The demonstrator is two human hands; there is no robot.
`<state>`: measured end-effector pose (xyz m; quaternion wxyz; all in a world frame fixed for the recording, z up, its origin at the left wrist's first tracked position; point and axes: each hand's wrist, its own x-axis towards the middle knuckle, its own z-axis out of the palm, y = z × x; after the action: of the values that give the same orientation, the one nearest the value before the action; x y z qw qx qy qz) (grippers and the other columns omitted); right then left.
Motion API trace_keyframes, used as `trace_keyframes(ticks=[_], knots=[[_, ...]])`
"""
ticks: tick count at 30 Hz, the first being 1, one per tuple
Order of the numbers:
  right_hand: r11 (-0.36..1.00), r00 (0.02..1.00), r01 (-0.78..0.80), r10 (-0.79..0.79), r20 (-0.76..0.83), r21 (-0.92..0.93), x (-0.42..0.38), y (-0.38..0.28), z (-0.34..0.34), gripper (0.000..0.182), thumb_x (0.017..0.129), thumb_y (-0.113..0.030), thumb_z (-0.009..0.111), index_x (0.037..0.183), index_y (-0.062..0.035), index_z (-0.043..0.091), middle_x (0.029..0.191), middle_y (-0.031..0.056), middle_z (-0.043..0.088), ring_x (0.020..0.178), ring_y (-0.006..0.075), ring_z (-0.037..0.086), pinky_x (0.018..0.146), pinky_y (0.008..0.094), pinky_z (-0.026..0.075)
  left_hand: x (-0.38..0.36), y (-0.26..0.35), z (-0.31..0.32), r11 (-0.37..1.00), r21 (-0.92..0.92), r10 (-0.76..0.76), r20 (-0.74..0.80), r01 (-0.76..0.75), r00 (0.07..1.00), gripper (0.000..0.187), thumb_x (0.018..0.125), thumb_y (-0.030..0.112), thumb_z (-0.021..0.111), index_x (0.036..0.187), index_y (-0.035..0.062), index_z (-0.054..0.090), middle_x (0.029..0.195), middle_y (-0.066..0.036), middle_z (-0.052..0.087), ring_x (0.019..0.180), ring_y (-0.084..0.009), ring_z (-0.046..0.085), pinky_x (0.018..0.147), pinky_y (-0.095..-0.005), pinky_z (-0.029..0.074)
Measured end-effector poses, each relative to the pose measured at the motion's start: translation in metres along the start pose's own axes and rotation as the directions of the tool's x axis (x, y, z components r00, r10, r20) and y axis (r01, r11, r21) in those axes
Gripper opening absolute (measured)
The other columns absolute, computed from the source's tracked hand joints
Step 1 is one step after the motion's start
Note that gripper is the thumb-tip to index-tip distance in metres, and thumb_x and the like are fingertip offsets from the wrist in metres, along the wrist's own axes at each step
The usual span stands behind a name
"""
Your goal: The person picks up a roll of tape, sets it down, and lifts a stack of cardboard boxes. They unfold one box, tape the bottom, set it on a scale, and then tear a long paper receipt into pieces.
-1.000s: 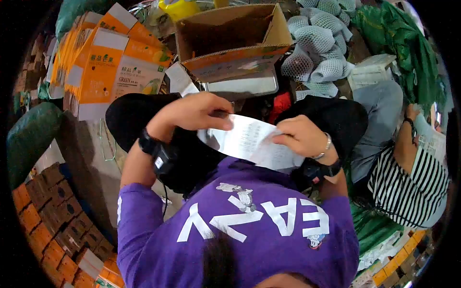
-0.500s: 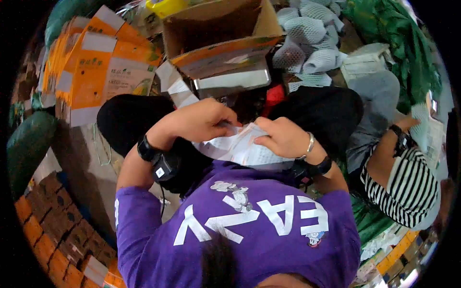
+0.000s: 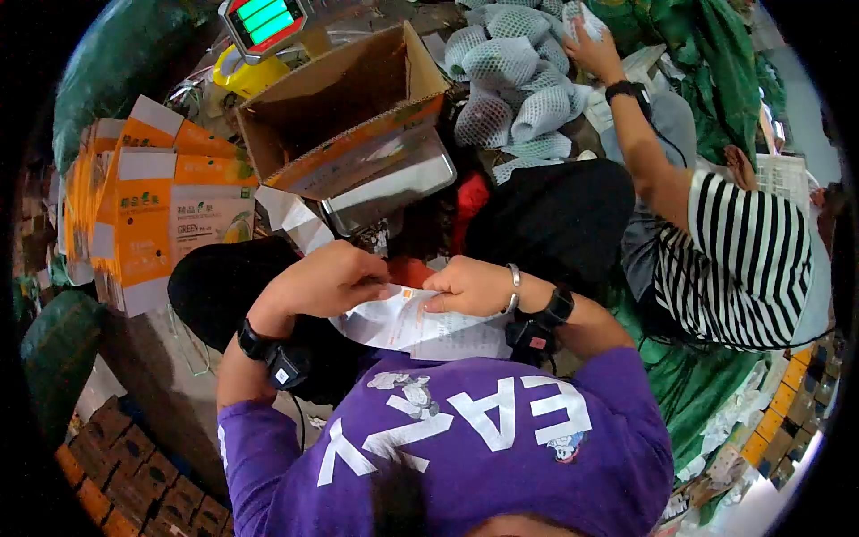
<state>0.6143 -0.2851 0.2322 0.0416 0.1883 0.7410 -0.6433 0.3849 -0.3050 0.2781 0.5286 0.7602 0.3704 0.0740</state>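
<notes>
A white printed paper sheet (image 3: 385, 324) with a small orange mark lies across my lap, its upper edge between my two hands. My left hand (image 3: 344, 276) is closed at the sheet's left part, fingers curled down onto it. With thumb and fingers, my right hand (image 3: 470, 286) pinches the right part of the sheet. Between the hands, just beyond the paper, shows a reddish patch (image 3: 410, 271), mostly hidden. An open cardboard box (image 3: 344, 161) with an orange printed side stands ahead, over a pale metal plate (image 3: 394, 192).
Flat orange-and-white cartons (image 3: 148, 201) are stacked at left. White foam net sleeves (image 3: 514, 85) heap up ahead right. At right, a co-worker in a striped sleeve (image 3: 738, 246) reaches a hand (image 3: 598, 55) to a foam sleeve. A lit green display (image 3: 267, 20) stands beyond the box.
The view has shifted, bringing the green display into sight. The co-worker's arm has swung forward to the foam sleeves. My hands stay on the paper, and the reddish patch now shows between them.
</notes>
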Motion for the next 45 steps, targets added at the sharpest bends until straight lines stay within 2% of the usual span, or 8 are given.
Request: trace_keyframes(ticks=[8, 11, 13, 15, 23, 34, 41, 45], knots=[[0.962, 0.984, -0.058, 0.009, -0.179, -0.267, -0.058, 0.011, -0.03, 0.03, 0.084, -0.031, 0.051, 0.076, -0.0032, 0.059, 0.067, 0.0173, 0.056, 0.058, 0.0322, 0.055, 0.052, 0.0361, 0.042, -0.03, -0.018, -0.03, 0.925, -0.174, -0.378, -0.343, 0.337, 0.86, 0.017, 0.082, 0.015, 0.056, 0.075, -0.0002, 0.058, 0.059, -0.014, 0.051, 0.053, -0.0266, 0.05, 0.052, -0.0343, 0.04], [0.998, 0.926, 0.026, -0.045, -0.374, -0.055, -0.077, -0.015, -0.043, 0.015, 0.082, -0.016, 0.057, 0.079, -0.0014, 0.06, 0.075, 0.0105, 0.059, 0.067, 0.0232, 0.057, 0.062, 0.0291, 0.045, -0.015, -0.024, -0.01, 0.991, 0.088, -0.066, -0.36, 0.104, 0.93, 0.016, 0.082, 0.017, 0.056, 0.076, 0.0022, 0.058, 0.059, -0.015, 0.05, 0.054, -0.0293, 0.051, 0.051, -0.0357, 0.04], [0.858, 0.811, 0.31, -0.464, -0.357, -0.41, -0.031, -0.041, -0.042, 0.015, 0.081, -0.017, 0.056, 0.081, -0.0019, 0.06, 0.088, 0.0128, 0.059, 0.076, 0.0257, 0.058, 0.067, 0.0317, 0.045, 0.004, -0.011, 0.012, 0.981, 0.191, 0.082, -0.321, -0.02, 0.944, 0.016, 0.081, 0.015, 0.057, 0.079, -0.0001, 0.056, 0.065, -0.017, 0.052, 0.054, -0.0297, 0.049, 0.052, -0.0348, 0.04], [0.799, 0.85, 0.253, -0.453, -0.269, -0.546, 0.002, -0.032, -0.033, 0.015, 0.08, -0.017, 0.056, 0.081, -0.0025, 0.059, 0.096, 0.0147, 0.057, 0.084, 0.0301, 0.055, 0.07, 0.0363, 0.045, 0.012, -0.011, 0.012, 0.992, 0.124, 0.033, -0.297, 0.004, 0.954, 0.017, 0.082, 0.017, 0.058, 0.08, -0.0001, 0.056, 0.066, -0.016, 0.053, 0.056, -0.0285, 0.05, 0.053, -0.0342, 0.041], [0.919, 0.986, -0.044, -0.023, -0.167, -0.391, -0.024, -0.028, -0.053, 0.02, 0.081, -0.019, 0.053, 0.073, -0.0003, 0.054, 0.07, 0.0157, 0.054, 0.067, 0.0357, 0.053, 0.06, 0.0409, 0.043, -0.018, -0.035, -0.022, 0.985, -0.171, -0.034, -0.157, 0.007, 0.987, 0.021, 0.078, 0.017, 0.063, 0.087, -0.0019, 0.058, 0.069, -0.012, 0.056, 0.063, -0.0185, 0.054, 0.058, -0.0317, 0.042], [0.917, 0.991, 0.003, -0.057, -0.122, -0.4, 0.008, -0.024, -0.021, 0.016, 0.081, -0.019, 0.054, 0.08, -0.0042, 0.048, 0.065, 0.018, 0.053, 0.062, 0.0373, 0.054, 0.055, 0.0448, 0.042, -0.009, -0.02, -0.001, 0.997, -0.071, 0.007, -0.085, -0.014, 0.996, 0.015, 0.078, 0.014, 0.059, 0.081, -0.0008, 0.058, 0.072, -0.018, 0.057, 0.066, -0.0324, 0.055, 0.058, -0.0352, 0.042], [0.978, 0.97, -0.009, -0.042, -0.238, -0.208, -0.002, -0.003, -0.004, 0.055, 0.081, -0.017, 0.054, 0.129, -0.0061, 0.029, 0.075, 0.0238, 0.058, 0.067, 0.0391, 0.057, 0.059, 0.0456, 0.044, 0.004, -0.015, -0.005, 0.995, -0.061, 0.076, -0.065, -0.08, 0.995, 0.01, 0.078, 0.009, 0.059, 0.081, -0.0009, 0.057, 0.07, -0.018, 0.056, 0.064, -0.033, 0.054, 0.056, -0.0357, 0.042], [0.996, 0.984, 0.063, -0.073, -0.16, -0.063, 0.003, 0.0, -0.014, 0.029, 0.082, -0.021, 0.053, 0.103, -0.0009, 0.052, 0.071, 0.0217, 0.057, 0.066, 0.0372, 0.057, 0.059, 0.042, 0.043, 0.01, -0.014, -0.006, 0.987, -0.095, 0.122, -0.075, -0.129, 0.99, 0.009, 0.077, 0.008, 0.059, 0.079, -0.001, 0.058, 0.069, -0.018, 0.056, 0.063, -0.0333, 0.054, 0.056, -0.0353, 0.042]])
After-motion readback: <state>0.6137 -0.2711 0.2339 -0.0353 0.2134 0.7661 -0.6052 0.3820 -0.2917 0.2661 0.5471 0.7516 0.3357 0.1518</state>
